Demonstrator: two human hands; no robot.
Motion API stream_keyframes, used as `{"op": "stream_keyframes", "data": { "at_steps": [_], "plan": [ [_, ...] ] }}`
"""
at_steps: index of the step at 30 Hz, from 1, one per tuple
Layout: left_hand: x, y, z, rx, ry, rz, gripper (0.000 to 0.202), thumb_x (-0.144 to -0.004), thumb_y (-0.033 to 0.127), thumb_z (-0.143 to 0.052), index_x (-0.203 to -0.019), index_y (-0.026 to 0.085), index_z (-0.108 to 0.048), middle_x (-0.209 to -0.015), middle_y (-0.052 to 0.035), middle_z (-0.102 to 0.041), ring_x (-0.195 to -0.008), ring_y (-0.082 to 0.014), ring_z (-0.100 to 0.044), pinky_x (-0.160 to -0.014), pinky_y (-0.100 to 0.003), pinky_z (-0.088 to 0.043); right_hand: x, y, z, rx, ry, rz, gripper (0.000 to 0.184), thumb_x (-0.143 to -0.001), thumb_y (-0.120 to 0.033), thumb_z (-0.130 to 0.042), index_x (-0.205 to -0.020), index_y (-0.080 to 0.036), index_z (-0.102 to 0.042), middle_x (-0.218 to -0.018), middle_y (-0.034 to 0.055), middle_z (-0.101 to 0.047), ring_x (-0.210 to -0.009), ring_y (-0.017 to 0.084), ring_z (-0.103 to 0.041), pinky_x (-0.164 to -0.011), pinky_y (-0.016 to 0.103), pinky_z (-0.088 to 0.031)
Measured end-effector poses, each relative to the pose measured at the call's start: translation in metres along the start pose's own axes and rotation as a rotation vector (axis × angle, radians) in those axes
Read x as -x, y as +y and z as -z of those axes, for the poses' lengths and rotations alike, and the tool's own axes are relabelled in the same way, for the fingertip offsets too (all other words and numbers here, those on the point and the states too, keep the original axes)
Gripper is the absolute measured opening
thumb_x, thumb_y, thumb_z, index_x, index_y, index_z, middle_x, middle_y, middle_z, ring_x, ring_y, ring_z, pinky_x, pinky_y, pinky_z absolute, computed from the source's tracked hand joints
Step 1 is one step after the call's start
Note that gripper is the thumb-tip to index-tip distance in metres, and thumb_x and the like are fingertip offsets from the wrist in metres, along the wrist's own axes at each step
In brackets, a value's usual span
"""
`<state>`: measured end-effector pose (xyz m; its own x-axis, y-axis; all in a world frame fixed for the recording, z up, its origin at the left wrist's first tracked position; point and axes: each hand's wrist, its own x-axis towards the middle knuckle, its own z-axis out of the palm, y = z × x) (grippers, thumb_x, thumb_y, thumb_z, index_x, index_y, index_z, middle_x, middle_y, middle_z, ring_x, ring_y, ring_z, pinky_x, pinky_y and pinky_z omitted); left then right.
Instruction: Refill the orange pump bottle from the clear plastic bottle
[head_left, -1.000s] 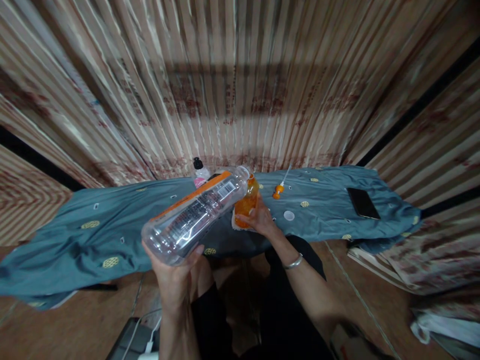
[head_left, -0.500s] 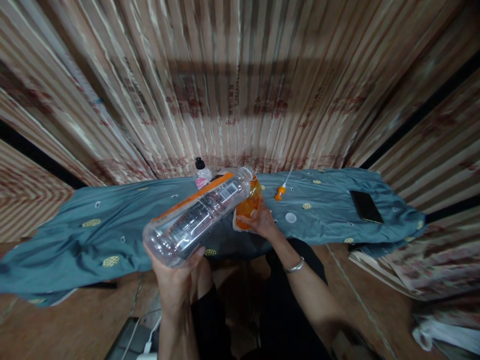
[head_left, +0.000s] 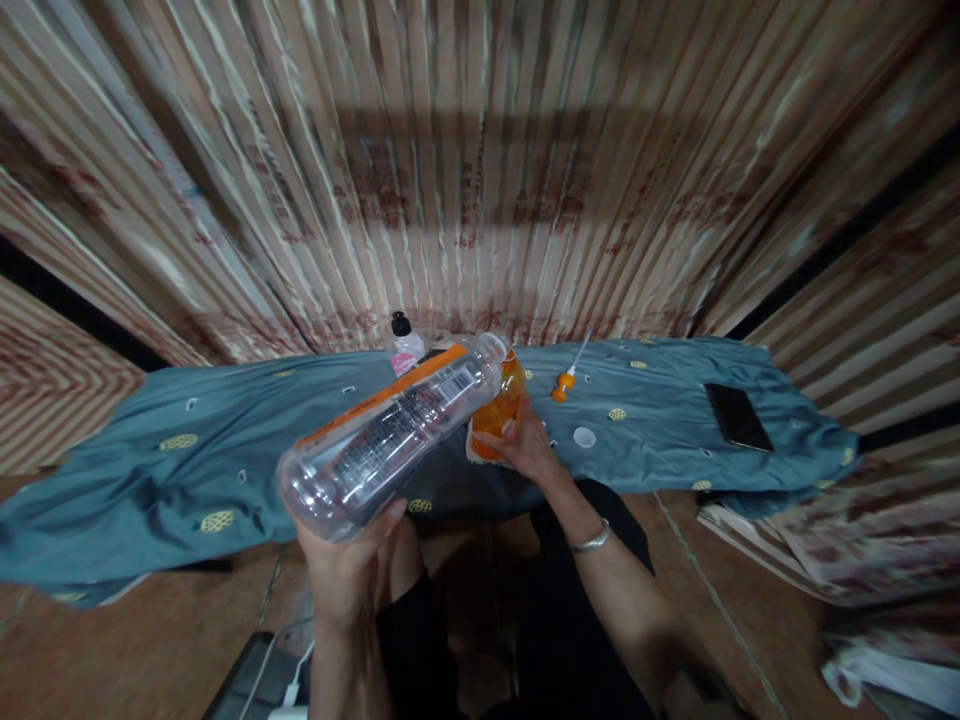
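Observation:
My left hand is closed around the base of a large clear plastic bottle with an orange-edged label. The bottle is tipped nearly flat, its open mouth over a small orange bottle. My right hand is wrapped round the lower part of that orange bottle, which stands on a pale cloth on the blue-grey sheet. A silver bangle is on my right wrist.
A small bottle with a black cap stands behind the clear bottle. An orange pump top with a tube, a white cap and a dark phone lie on the sheet to the right. A cable and device lie on the floor.
The clear bottle's base has dropped slightly and swung a little left; both hands keep their grip. The view has shifted a little.

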<state>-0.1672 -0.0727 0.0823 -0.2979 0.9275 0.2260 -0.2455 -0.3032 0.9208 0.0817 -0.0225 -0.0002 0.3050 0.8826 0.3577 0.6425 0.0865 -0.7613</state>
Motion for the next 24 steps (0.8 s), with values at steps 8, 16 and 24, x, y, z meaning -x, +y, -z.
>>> {"op": "stream_keyframes", "data": {
  "at_steps": [8, 16, 24],
  "plan": [
    [0.001, 0.000, 0.001, -0.020, -0.024, -0.011, 0.076, -0.058, 0.022, -0.097, -0.128, 0.027, -0.067, -0.123, -0.0054, -0.074, -0.111, -0.0251, -0.073, -0.105, -0.040, -0.057, 0.000, -0.004, 0.002, -0.035, -0.014, -0.042, 0.099, -0.069, -0.046, -0.091, -0.153, -0.019, -0.044, -0.143, 0.0185, -0.070, -0.129, 0.037, -0.071, -0.111, 0.056, -0.057],
    [-0.004, -0.003, 0.004, -0.002, 0.003, 0.009, 0.078, -0.048, 0.027, -0.101, -0.119, 0.030, -0.072, -0.115, -0.0031, -0.077, -0.105, -0.0282, -0.073, -0.101, -0.046, -0.060, -0.001, -0.010, 0.004, -0.065, -0.033, -0.070, 0.100, -0.069, -0.040, -0.091, -0.154, -0.018, -0.042, -0.148, 0.0197, -0.066, -0.136, 0.036, -0.067, -0.117, 0.056, -0.052],
    [-0.002, 0.001, 0.001, 0.007, 0.013, 0.019, 0.099, -0.045, 0.021, -0.102, -0.136, 0.034, -0.063, -0.131, -0.0029, -0.072, -0.127, -0.0322, -0.068, -0.112, -0.048, -0.055, -0.001, -0.013, 0.008, -0.059, -0.065, -0.066, 0.103, -0.068, -0.041, -0.094, -0.154, -0.018, -0.043, -0.151, 0.0204, -0.064, -0.139, 0.036, -0.064, -0.118, 0.054, -0.052]
  ]
}}
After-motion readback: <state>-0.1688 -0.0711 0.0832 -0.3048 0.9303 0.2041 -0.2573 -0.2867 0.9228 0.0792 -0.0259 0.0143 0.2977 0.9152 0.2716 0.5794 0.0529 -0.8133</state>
